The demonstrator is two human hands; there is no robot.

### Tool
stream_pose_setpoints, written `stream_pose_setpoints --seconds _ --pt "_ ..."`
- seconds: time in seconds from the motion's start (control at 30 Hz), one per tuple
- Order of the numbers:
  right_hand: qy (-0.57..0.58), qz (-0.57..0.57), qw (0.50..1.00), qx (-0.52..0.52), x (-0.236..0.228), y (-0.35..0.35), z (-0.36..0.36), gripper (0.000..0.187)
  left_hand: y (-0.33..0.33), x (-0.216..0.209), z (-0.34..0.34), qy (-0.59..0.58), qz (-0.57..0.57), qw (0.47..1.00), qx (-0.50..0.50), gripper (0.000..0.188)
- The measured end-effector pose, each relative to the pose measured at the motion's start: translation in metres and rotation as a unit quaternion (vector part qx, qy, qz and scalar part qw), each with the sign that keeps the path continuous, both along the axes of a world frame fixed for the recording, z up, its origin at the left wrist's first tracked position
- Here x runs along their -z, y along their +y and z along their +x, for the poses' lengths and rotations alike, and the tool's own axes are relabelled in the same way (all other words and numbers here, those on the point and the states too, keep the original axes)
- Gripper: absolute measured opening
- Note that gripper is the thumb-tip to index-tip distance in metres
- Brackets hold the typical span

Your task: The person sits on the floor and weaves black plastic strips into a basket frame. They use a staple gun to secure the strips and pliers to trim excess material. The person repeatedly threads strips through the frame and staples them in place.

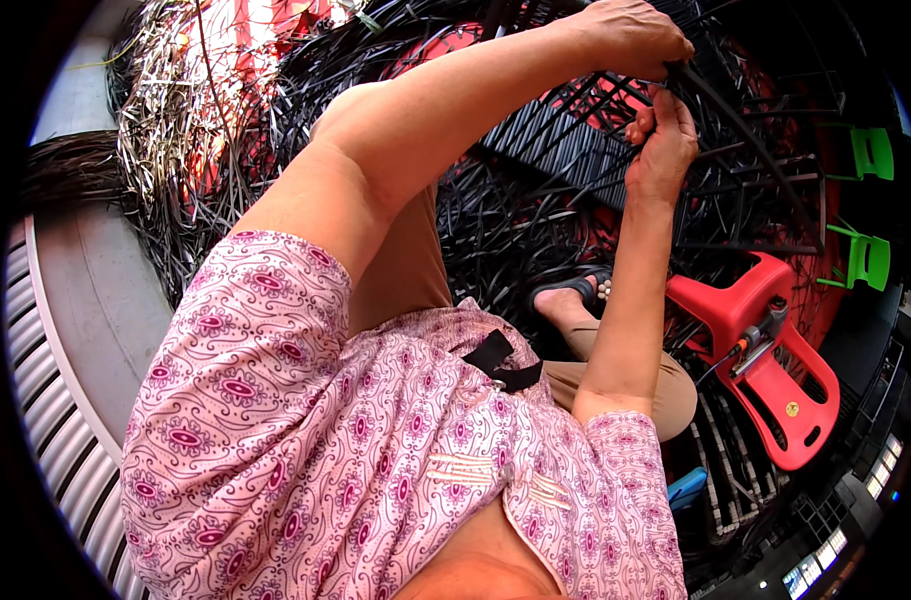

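Above the red plastic stool (765, 350), left hand (630, 35) and right hand (660, 145) both clench one black wicker strip (735, 115); pull it taut, evenly.

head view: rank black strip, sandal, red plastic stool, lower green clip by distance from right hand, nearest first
From the right hand:
1. black strip, pinched in the fingers, just above.
2. sandal, below, on the foot.
3. lower green clip, far right.
4. red plastic stool, lower right.
3 and 4 are nearly level.

Both hands (650, 90) work close against a dark frame (765, 190) of crossing bars, with only narrow gaps between them. Loose black strips (495, 230) cover the floor below. A red stool (765, 360) blocks the right side.
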State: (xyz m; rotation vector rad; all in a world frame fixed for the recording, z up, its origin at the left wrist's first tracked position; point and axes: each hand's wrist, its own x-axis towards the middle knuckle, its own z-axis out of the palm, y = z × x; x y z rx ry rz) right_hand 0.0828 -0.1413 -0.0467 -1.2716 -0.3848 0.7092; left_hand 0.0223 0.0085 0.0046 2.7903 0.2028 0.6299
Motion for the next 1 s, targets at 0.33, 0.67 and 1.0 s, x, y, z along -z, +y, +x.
stream_pose_setpoints --seconds 0.33,0.67,1.0 --pt "0.017 0.033 0.999 -0.024 0.01 -0.006 0.01 0.016 0.002 0.004 0.002 -0.041 0.001 0.999 0.007 0.016" --pt "0.053 -0.011 0.998 -0.009 0.071 -0.031 0.004 0.024 0.038 0.001 0.036 -0.002 0.009 0.999 -0.035 0.021" --pt "0.093 -0.148 0.983 0.048 0.194 -0.076 -0.016 0.023 0.126 0.042 0.099 -0.163 0.058 0.972 -0.157 0.063"
